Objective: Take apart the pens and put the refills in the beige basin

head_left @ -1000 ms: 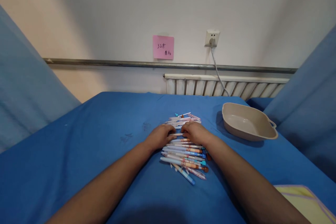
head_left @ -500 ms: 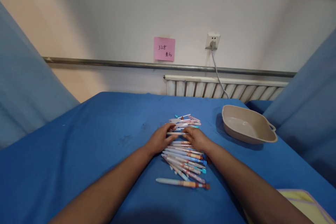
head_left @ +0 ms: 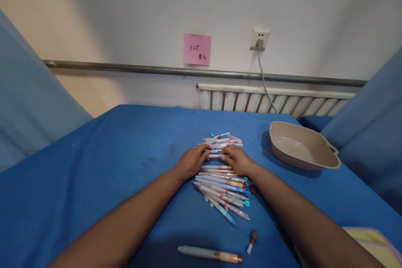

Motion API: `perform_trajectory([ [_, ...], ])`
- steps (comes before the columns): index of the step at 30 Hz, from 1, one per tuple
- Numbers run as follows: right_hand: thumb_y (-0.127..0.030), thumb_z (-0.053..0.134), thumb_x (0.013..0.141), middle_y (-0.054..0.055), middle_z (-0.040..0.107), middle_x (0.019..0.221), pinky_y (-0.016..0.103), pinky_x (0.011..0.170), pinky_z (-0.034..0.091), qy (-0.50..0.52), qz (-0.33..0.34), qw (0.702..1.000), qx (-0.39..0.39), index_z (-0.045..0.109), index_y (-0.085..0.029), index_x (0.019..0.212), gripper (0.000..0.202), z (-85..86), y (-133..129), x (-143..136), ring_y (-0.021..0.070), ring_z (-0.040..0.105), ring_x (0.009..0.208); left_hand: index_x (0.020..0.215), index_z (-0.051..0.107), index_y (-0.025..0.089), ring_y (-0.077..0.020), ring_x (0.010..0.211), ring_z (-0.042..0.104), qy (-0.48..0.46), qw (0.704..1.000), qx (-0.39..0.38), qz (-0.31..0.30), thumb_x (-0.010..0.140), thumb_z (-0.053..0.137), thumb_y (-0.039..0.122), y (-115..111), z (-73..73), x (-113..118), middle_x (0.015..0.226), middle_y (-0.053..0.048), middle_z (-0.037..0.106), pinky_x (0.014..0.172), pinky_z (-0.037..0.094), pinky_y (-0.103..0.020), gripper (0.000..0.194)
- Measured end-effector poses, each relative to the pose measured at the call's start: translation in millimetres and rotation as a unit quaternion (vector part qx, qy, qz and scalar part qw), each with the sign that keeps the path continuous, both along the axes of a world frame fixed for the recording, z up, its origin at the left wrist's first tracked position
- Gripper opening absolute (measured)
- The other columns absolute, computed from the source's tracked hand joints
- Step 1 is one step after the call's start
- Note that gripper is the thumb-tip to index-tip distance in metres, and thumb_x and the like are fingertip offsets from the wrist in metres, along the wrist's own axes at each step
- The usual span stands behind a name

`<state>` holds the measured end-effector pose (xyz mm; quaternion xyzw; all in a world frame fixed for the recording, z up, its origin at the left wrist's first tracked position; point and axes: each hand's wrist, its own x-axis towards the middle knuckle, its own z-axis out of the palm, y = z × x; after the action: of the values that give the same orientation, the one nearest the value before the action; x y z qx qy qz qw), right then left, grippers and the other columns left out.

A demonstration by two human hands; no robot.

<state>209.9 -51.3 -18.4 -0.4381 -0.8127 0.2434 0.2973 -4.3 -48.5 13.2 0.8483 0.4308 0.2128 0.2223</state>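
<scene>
Low in the view, lone pen (head_left: 210, 254): laid crosswise, apart from the rest; the worktop's near edge is not shown, and the barrel could be rolled that way if the cover is tugged.
Brown-topped piece (head_left: 252, 242): left just beyond the lone pen's right end; it could be swept aside if the right forearm (head_left: 301, 213) is drawn back low.
Yellow cloth (head_left: 366, 240): partly hidden by that forearm, so it could be dragged along.
Near pens (head_left: 222, 190): loosely layered, some slanted; they could be scattered if brushed by a wrist.
Left hand (head_left: 192, 162): fingers curved near the middle pen's left end; whether they are clamped cannot be told.
Right hand (head_left: 238, 161): fingers gathered at the other end; a firm pinch cannot be confirmed.
Middle pen (head_left: 216, 156): spanned between both hands; it could be dropped if pulled unevenly.
Basin (head_left: 301, 146): set well apart, toward the right edge.
Far pens (head_left: 222, 142): bunched just beyond the fingers; they could be nudged by knuckles.
Worktop (head_left: 125, 146): wide bare room is offered at left; the far edge is backed by a radiator (head_left: 245, 98).
</scene>
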Motion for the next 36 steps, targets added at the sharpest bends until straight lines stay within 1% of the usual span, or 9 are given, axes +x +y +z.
perform_trajectory([
  [2,-0.018,0.054,0.084,0.002,0.065,0.082,0.025,0.069,0.041,0.002,0.001,1.000,-0.001,0.062,-0.018,0.088,0.009,1.0,-0.3,0.3,0.0149,0.056,0.076,0.111,0.054,0.018,-0.0187,0.081,0.061,0.003,1.000,0.002,0.009,0.092,0.037,0.033,-0.9,1.4,0.2,0.085,-0.004,0.066,0.076,0.045,-0.031,0.029],
  [6,-0.018,0.054,0.084,0.003,0.064,0.082,0.025,0.069,0.041,0.006,0.005,1.000,0.000,0.062,-0.018,0.086,0.008,3.5,-2.0,-0.3,0.0152,0.057,0.076,0.115,0.052,0.018,-0.0196,0.093,0.058,-0.008,0.998,0.067,-0.019,0.082,0.055,0.031,-1.3,1.9,0.7,0.104,-0.007,0.063,0.082,0.044,-0.030,0.036],
  [9,-0.018,0.054,0.083,0.003,0.065,0.083,0.026,0.071,0.042,-0.005,0.000,1.000,0.001,0.062,-0.018,0.086,0.009,4.1,-0.4,2.3,0.0155,0.057,0.077,0.106,0.056,0.019,-0.0181,0.082,0.061,0.019,0.999,0.030,0.000,0.088,0.043,0.030,1.5,2.4,-0.6,0.087,-0.004,0.067,0.074,0.044,-0.028,0.024],
  [13,-0.018,0.055,0.082,0.003,0.065,0.084,0.026,0.073,0.042,-0.018,-0.011,1.000,-0.007,0.062,-0.017,0.085,0.008,2.1,7.0,15.4,0.0155,0.058,0.079,0.105,0.057,0.021,-0.0180,0.071,0.063,0.047,0.997,-0.007,0.056,0.092,0.032,0.033,7.5,4.4,-8.0,0.068,0.000,0.066,0.068,0.043,-0.027,0.030],
  [20,-0.018,0.058,0.078,0.003,0.066,0.080,0.026,0.069,0.041,-0.045,-0.040,0.998,-0.018,0.063,-0.017,0.081,0.006,4.6,13.9,42.5,0.0163,0.057,0.074,0.107,0.058,0.019,-0.0190,0.082,0.062,0.038,0.998,0.010,0.047,0.086,0.044,0.036,10.7,0.2,-14.5,0.092,-0.005,0.068,0.072,0.045,-0.028,0.030],
  [23,-0.022,0.054,0.082,0.003,0.066,0.083,0.026,0.068,0.041,-0.028,-0.061,0.998,-0.012,0.061,-0.017,0.085,0.009,9.5,10.5,34.2,0.0156,0.057,0.076,0.105,0.058,0.018,-0.0196,0.088,0.061,0.023,0.999,0.014,0.033,0.083,0.050,0.032,9.2,-3.5,-6.4,0.096,-0.006,0.067,0.077,0.045,-0.029,0.027],
  [25,-0.023,0.052,0.084,0.000,0.065,0.077,0.024,0.065,0.041,0.006,-0.040,0.999,-0.025,0.060,-0.018,0.087,0.010,11.4,6.7,21.2,0.0135,0.056,0.070,0.103,0.058,0.018,-0.0202,0.089,0.060,0.036,0.998,0.034,0.024,0.080,0.054,0.028,7.6,-4.6,-0.5,0.096,-0.006,0.066,0.078,0.045,-0.030,0.025],
  [28,-0.022,0.055,0.082,-0.001,0.064,0.074,0.023,0.063,0.039,0.001,-0.019,0.999,-0.035,0.061,-0.019,0.085,0.007,10.6,2.5,3.3,0.0134,0.056,0.069,0.101,0.059,0.019,-0.0204,0.088,0.059,0.072,0.995,0.063,0.020,0.080,0.055,0.024,6.3,-2.8,0.7,0.095,-0.005,0.066,0.076,0.044,-0.030,0.023],
  [36,-0.019,0.057,0.082,-0.001,0.065,0.073,0.023,0.063,0.040,0.001,-0.067,0.997,-0.042,0.060,-0.019,0.085,0.005,1.6,7.3,-0.4,0.0134,0.057,0.069,0.100,0.063,0.021,-0.0214,0.084,0.057,0.178,0.978,0.109,0.018,0.084,0.050,0.029,19.2,19.0,-40.9,0.091,-0.006,0.067,0.076,0.041,-0.030,0.022],
])
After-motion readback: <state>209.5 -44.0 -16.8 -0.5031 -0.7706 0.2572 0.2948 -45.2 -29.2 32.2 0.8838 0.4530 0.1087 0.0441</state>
